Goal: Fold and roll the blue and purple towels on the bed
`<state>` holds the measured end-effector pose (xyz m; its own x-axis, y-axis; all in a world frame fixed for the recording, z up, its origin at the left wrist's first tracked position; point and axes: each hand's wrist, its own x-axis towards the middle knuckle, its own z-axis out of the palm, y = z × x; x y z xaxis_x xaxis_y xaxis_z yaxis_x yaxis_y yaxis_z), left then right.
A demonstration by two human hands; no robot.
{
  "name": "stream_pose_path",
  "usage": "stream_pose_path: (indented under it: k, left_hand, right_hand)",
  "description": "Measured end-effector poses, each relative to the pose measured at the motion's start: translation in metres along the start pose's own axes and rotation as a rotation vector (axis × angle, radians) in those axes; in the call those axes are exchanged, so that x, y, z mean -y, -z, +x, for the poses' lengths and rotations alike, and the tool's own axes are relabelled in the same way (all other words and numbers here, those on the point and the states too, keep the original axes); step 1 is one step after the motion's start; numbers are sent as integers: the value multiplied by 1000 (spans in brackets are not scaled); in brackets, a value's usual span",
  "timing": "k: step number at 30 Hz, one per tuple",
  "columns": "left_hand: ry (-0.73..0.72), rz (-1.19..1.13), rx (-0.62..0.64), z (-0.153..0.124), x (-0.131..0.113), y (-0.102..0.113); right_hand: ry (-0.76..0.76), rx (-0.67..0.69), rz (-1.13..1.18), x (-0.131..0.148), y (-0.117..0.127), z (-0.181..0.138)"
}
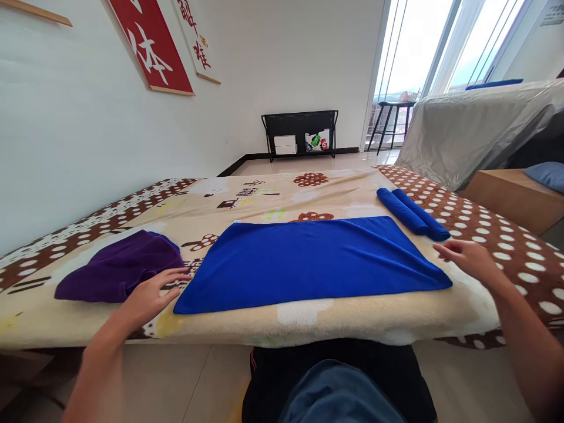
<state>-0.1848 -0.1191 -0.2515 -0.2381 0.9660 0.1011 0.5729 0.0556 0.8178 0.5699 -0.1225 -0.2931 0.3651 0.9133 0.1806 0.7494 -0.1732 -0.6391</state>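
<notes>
A blue towel (308, 261) lies spread flat on the patterned blanket (273, 320) that covers the table in front of me. My left hand (152, 294) hovers open beside the towel's left edge, its fingers stretched toward it and next to a crumpled purple towel (118, 267). My right hand (467, 258) is open near the blue towel's right edge, fingers pointing left, and holds nothing. Two rolled blue towels (412, 212) lie side by side just beyond my right hand.
A white wall with red banners (152, 44) runs along the left. A black rack (301, 134) stands against the far wall. A plastic-covered piece of furniture (476, 126) and a wooden box (513, 197) stand at the right. Tiled floor lies below the table's front edge.
</notes>
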Motion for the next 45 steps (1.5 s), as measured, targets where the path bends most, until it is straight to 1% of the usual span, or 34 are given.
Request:
stream_pose_path:
  k: [1, 3, 5, 7, 9, 10, 11, 12, 13, 14, 15, 16, 18, 20, 22, 24, 25, 27, 29, 32, 35, 38, 41, 45]
  left_hand:
    - [-90, 74, 27, 5, -14, -18]
    - [-353, 211, 115, 17, -42, -67]
    - [-449, 242, 207, 29, -68, -128]
    - [-533, 306, 355, 38, -88, -194]
    - [-580, 345, 431, 45, -102, -256]
    - [-590, 366, 446, 48, -106, -282]
    - [-589, 389, 452, 51, -108, -303]
    - [-584, 410, 451, 55, -108, -319]
    - [-576, 431, 444, 59, -107, -330]
    - [-567, 451, 434, 65, -104, -335]
    - [-555, 469, 419, 71, -99, -334]
    - [-538, 486, 399, 79, -92, -328]
    - [-479, 520, 343, 98, -74, -302]
    - [-383, 556, 266, 117, -51, -264]
    - [-273, 591, 176, 132, -26, -220]
    - [-181, 618, 85, 141, -3, -181]
    - [-144, 628, 42, 143, 7, -165]
    - [-83, 648, -21, 145, 22, -143]
    - [-43, 677, -52, 145, 28, -134]
    - [-13, 731, -82, 148, 26, -137]
    - [-5, 779, -117, 157, 17, -144]
    - [-10, 815, -145, 171, 9, -150]
    - [-39, 837, -157, 185, 2, -154]
    - [-114, 871, -127, 198, -4, -159]
  right_hand:
    - [85, 9, -66, 16, -14, 4]
    - [200, 29, -100, 56, -54, 10]
    - [345, 116, -99, 101, -103, 10]
    - [484, 212, -103, 146, -154, 6]
    - [576, 276, -121, 183, -199, 1]
    - [601, 294, -133, 196, -216, 0]
    - [618, 308, -150, 205, -230, 0]
    - [626, 316, -170, 209, -240, 2]
    - [626, 320, -190, 210, -246, 6]
    - [620, 321, -210, 206, -247, 12]
    - [606, 317, -230, 198, -245, 19]
    - [585, 310, -248, 187, -240, 29]
    - [521, 282, -286, 157, -223, 49]
    - [431, 243, -327, 122, -201, 67]
    - [334, 201, -364, 87, -177, 82]
    - [254, 167, -396, 57, -157, 90]
    - [221, 155, -411, 45, -149, 92]
    - [173, 139, -434, 29, -138, 94]
    - [144, 127, -452, 22, -133, 93]
    - [117, 101, -474, 27, -136, 92]
    - [144, 88, -483, 45, -148, 91]
    - [276, 137, -460, 76, -171, 87]
    - [446, 218, -415, 118, -202, 77]
    - [641, 300, -344, 172, -236, 63]
